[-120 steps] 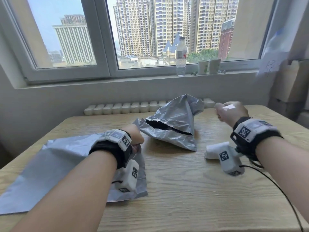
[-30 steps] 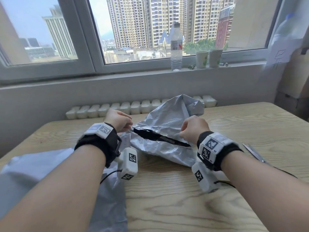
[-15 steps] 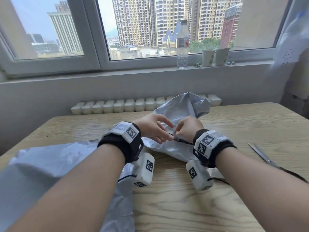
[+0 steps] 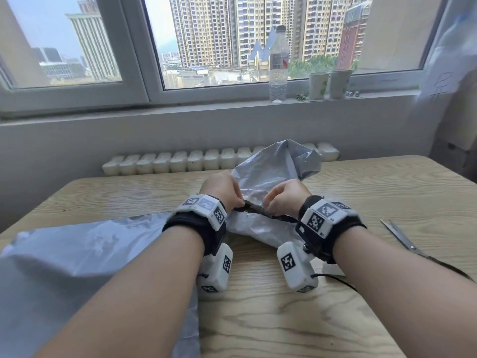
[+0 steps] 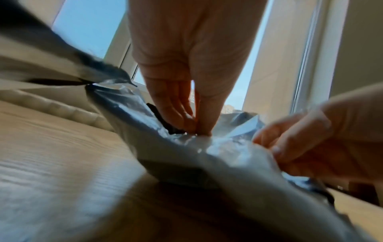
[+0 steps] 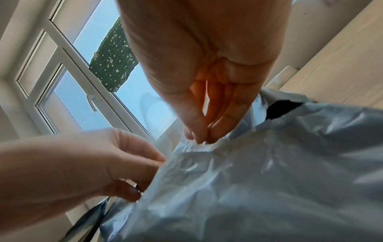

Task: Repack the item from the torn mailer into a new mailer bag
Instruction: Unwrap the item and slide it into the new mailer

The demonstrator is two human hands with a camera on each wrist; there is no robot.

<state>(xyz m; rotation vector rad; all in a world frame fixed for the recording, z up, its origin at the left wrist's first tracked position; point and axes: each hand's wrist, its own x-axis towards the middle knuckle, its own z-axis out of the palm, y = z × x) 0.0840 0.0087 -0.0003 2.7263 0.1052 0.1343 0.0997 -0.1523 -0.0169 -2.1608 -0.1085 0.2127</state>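
Observation:
The torn grey mailer [image 4: 268,174] lies crumpled mid-table, its dark slit facing me. My left hand [image 4: 227,195] pinches the slit's edge at the left; the left wrist view shows its fingertips [image 5: 199,129] closed on the plastic [image 5: 207,157]. My right hand [image 4: 282,200] pinches the same edge just to the right, seen up close pinching the grey plastic [image 6: 259,180] with its fingertips [image 6: 203,137]. The item inside stays hidden. The new grey mailer [image 4: 77,259] lies flat at the left under my left forearm.
Scissors [image 4: 402,236] lie on the wooden table [image 4: 271,319] at the right. A white scrap [image 4: 333,270] sits below my right wrist. A radiator [image 4: 180,161] runs behind the table. A bottle [image 4: 278,65] and two cups [image 4: 329,83] stand on the sill.
Both hands have come together on the torn mailer's slit. The left hand, open-fingered half a second ago, now pinches the edge next to the right hand.

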